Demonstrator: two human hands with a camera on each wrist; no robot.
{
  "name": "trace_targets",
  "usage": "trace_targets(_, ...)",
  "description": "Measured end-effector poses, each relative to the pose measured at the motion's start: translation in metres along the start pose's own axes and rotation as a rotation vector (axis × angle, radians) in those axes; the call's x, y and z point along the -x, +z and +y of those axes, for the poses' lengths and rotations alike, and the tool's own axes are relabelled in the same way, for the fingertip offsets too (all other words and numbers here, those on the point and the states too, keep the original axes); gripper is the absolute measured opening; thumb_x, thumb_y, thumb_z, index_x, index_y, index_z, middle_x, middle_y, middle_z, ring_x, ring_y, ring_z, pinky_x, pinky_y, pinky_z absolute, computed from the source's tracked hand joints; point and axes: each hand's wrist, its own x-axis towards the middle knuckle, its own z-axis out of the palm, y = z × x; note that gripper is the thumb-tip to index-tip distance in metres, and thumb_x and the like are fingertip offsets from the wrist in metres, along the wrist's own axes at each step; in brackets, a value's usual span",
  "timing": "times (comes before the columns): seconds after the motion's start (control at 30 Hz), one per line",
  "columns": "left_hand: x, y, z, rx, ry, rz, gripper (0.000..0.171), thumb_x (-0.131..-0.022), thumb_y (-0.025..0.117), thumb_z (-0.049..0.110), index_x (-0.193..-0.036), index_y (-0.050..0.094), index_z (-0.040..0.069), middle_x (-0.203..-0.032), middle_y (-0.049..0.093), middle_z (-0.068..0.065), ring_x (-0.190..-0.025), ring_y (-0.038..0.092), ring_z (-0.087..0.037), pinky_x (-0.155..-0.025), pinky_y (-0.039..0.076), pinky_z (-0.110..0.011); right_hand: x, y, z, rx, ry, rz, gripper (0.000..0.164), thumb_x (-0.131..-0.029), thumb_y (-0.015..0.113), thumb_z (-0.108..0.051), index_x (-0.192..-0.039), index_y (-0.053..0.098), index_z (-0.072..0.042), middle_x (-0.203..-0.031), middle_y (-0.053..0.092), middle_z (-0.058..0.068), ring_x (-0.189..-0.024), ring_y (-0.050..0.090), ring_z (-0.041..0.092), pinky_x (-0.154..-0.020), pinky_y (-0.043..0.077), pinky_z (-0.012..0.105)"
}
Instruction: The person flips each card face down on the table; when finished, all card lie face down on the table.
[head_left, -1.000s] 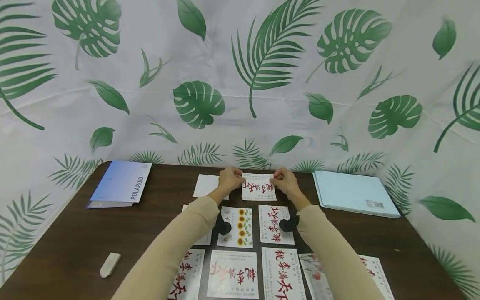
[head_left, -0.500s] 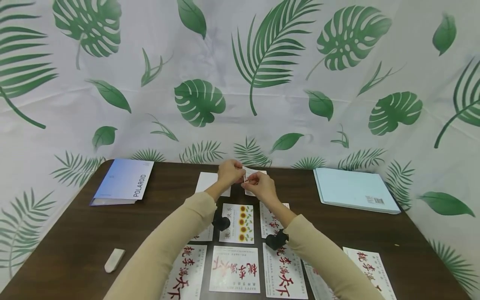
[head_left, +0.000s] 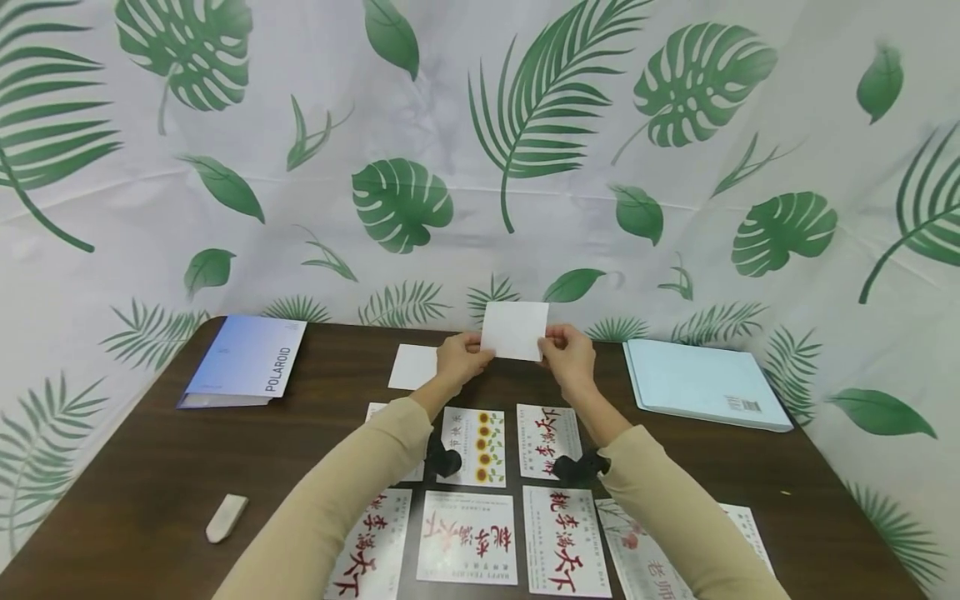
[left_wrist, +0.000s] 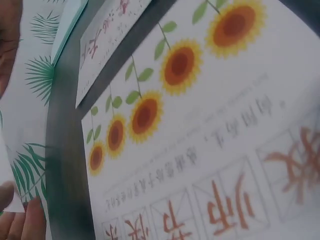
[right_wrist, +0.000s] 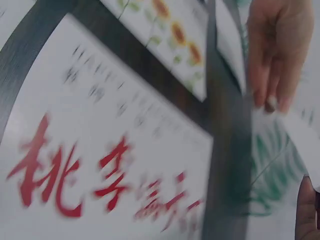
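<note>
A white card (head_left: 514,332) is raised beyond the table's far edge in the head view, its plain side showing. My left hand (head_left: 459,358) pinches the lower left corner between thumb and fingers, and my right hand (head_left: 570,354) pinches the lower right one. In the right wrist view part of the same card (right_wrist: 302,140) shows between the hands. Below my wrists lie a sunflower card (head_left: 474,446) and a card with red lettering (head_left: 546,442). In the head view, another plain white card (head_left: 411,367) lies just left of my left hand.
Several more cards, such as a mirrored-looking one (head_left: 467,537), lie in a row nearer me. A blue POLAROID folder (head_left: 247,358) stands at the far left, a pale blue folder (head_left: 701,383) at the far right. A white eraser-like block (head_left: 226,518) lies at the left.
The card showed red lettering, then was turned as my hands came together. Now my right hand is back to the right, and the card is higher with its blank side showing.
</note>
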Motion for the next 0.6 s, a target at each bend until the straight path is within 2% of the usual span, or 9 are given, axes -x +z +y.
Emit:
trace_targets(0.13,-0.002,0.001,-0.003,-0.182,0.069,0.111,0.027,-0.081,0.074,0.014,-0.104,0.069,0.001,-0.094,0.071,-0.013,-0.079,0.068,-0.024,-0.063,0.056,-0.026,-0.002,-0.005,0.012,-0.032,0.109,-0.009,0.017,-0.086,0.060,0.000,-0.101,0.060,0.008,-0.079,0.060,0.007,-0.063,0.058,0.011,-0.055,0.055,0.021)
trace_targets(0.2,-0.002,0.002,-0.003,-0.261,0.094,0.128,0.022,-0.079,0.075,0.014,-0.098,0.070,0.002,-0.091,0.071,-0.011,-0.078,0.068,-0.023,-0.064,0.055,-0.028,-0.003,-0.006,0.018,-0.016,0.150,-0.009,0.020,-0.085,0.061,0.001,-0.104,0.060,0.008,-0.079,0.060,0.008,-0.064,0.059,0.012,-0.054,0.055,0.021)
trace_targets(0.33,0.003,0.003,-0.002,-0.385,0.156,0.078,0.023,-0.078,0.075,0.011,-0.097,0.069,0.000,-0.085,0.073,-0.010,-0.074,0.070,-0.021,-0.071,0.056,-0.033,-0.003,-0.008,0.029,0.065,0.196,-0.025,0.024,-0.083,0.063,0.002,-0.106,0.059,0.007,-0.082,0.063,0.013,-0.060,0.060,0.014,-0.057,0.057,0.029)
trace_targets(0.43,0.006,0.004,-0.001,-0.494,0.202,0.026,0.021,-0.078,0.075,0.011,-0.093,0.066,0.000,-0.076,0.072,-0.009,-0.065,0.069,-0.018,-0.067,0.055,-0.032,-0.003,-0.009,0.036,0.146,0.202,-0.053,0.022,-0.083,0.064,0.001,-0.105,0.060,0.005,-0.085,0.065,0.017,-0.059,0.060,0.015,-0.059,0.058,0.030)
trace_targets(0.5,0.008,0.004,-0.001,-0.558,0.211,0.005,0.018,-0.077,0.075,0.010,-0.088,0.064,0.000,-0.070,0.070,-0.008,-0.060,0.068,-0.017,-0.061,0.053,-0.030,-0.002,-0.009,0.040,0.209,0.199,-0.080,0.021,-0.083,0.065,0.000,-0.103,0.061,0.004,-0.085,0.065,0.016,-0.060,0.061,0.016,-0.056,0.056,0.026)
trace_targets(0.6,0.010,0.005,-0.002,-0.639,0.188,-0.007,0.017,-0.076,0.076,0.011,-0.081,0.062,0.002,-0.066,0.068,-0.007,-0.060,0.066,-0.018,-0.058,0.051,-0.030,-0.001,-0.008,0.043,0.306,0.180,-0.108,0.019,-0.082,0.067,-0.003,-0.099,0.062,0.004,-0.082,0.064,0.014,-0.061,0.064,0.019,-0.054,0.055,0.024)
